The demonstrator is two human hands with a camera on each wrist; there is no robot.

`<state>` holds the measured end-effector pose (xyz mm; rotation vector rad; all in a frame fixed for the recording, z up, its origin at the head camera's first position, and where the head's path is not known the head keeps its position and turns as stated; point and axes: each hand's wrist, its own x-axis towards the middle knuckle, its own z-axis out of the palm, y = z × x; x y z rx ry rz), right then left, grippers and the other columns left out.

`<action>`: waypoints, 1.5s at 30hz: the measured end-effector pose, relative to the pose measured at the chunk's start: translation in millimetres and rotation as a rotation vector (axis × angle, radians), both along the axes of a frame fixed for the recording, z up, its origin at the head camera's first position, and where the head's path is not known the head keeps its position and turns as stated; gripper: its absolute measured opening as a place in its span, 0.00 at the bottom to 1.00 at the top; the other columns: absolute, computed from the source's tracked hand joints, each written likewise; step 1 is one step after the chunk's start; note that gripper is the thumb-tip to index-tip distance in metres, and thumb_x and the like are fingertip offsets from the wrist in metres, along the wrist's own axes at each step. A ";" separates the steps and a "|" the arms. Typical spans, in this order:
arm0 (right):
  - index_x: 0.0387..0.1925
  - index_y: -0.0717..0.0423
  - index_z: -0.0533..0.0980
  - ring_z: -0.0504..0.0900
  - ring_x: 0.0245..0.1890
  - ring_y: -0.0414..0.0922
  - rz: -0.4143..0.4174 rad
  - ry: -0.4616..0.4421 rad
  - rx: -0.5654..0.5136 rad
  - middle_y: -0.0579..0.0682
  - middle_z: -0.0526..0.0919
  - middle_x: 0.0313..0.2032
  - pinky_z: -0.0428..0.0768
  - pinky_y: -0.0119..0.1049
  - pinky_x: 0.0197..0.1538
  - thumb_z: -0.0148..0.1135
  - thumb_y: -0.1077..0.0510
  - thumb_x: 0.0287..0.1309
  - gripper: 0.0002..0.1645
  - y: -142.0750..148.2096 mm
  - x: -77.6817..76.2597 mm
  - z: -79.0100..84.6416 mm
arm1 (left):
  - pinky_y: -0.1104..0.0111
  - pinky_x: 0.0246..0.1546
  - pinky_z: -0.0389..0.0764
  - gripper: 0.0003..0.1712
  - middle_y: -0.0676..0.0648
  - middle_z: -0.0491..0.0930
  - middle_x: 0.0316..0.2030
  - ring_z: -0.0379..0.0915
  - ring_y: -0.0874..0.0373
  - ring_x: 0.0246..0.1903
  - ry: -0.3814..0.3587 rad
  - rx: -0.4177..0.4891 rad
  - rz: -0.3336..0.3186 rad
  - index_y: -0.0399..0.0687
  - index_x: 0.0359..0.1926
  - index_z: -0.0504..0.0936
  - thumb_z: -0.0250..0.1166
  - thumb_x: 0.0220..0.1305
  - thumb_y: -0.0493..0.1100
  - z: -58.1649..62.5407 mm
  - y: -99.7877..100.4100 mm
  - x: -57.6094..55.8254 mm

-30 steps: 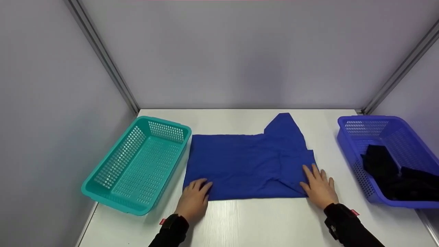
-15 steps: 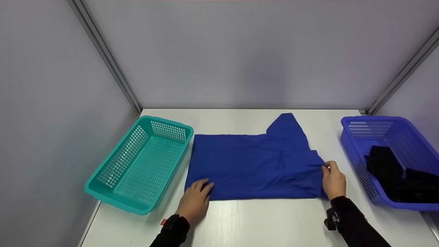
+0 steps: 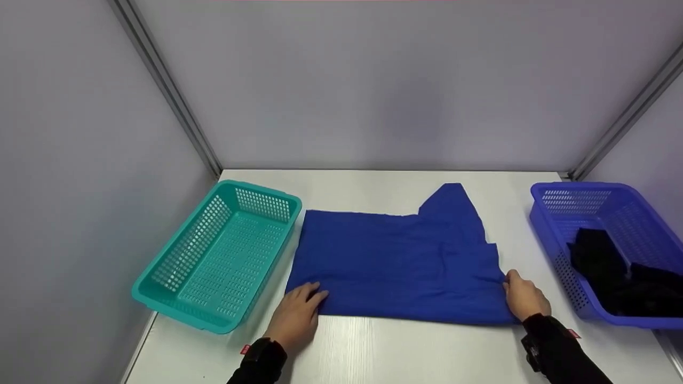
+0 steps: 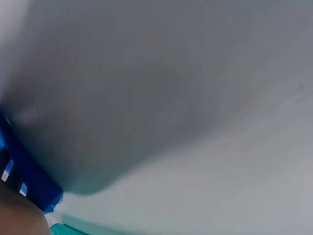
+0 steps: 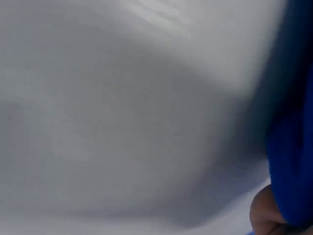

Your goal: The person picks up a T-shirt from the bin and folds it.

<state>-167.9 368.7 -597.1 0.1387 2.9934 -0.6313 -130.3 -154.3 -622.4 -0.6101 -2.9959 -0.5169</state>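
Observation:
A blue T-shirt (image 3: 384,256) lies folded on the white table, with a sleeve-like flap (image 3: 453,208) pointing to the back right. My left hand (image 3: 297,314) rests on its near left corner, fingers spread on the cloth. At the near right corner, my right hand (image 3: 525,296) pinches the shirt's edge with curled fingers. In the right wrist view, part of that hand (image 5: 266,210) shows against the blue cloth (image 5: 291,171). The left wrist view has only a bit of my left hand (image 4: 19,215) beside the cloth's edge (image 4: 29,176).
To the left stands a teal plastic basket (image 3: 291,226) with nothing in it. A purple basket (image 3: 549,240) on the right holds black cloth (image 3: 597,256). Grey panels (image 3: 384,85) enclose the white table (image 3: 363,346) at the back and sides.
My right hand went from lying flat on the shirt to pinching its right edge, then drew that edge toward me. The near right part looks smoother. My left hand stayed at its corner.

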 end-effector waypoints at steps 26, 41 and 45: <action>0.43 0.64 0.80 0.73 0.54 0.68 0.364 0.360 0.215 0.65 0.76 0.47 0.67 0.71 0.59 0.76 0.65 0.53 0.17 -50.6 -3.5 -8.8 | 0.53 0.38 0.81 0.25 0.37 0.77 0.48 0.75 0.43 0.41 0.086 -0.098 0.074 0.44 0.65 0.80 0.70 0.67 0.38 11.8 8.3 -30.2; 0.70 0.72 0.66 0.74 0.56 0.73 0.267 0.050 0.138 0.72 0.81 0.55 0.47 0.84 0.62 0.71 0.63 0.54 0.43 -61.8 -15.7 9.4 | 0.43 0.54 0.76 0.32 0.37 0.84 0.50 0.80 0.39 0.51 -0.073 -0.146 0.034 0.40 0.66 0.74 0.74 0.63 0.40 29.1 7.7 -40.1; 0.53 0.70 0.77 0.73 0.55 0.71 0.263 0.078 0.172 0.71 0.80 0.50 0.50 0.83 0.63 0.71 0.62 0.52 0.27 -62.5 -18.7 9.3 | 0.37 0.56 0.72 0.33 0.37 0.87 0.42 0.84 0.39 0.44 -0.164 -0.107 0.081 0.41 0.67 0.74 0.74 0.63 0.41 31.3 9.3 -40.4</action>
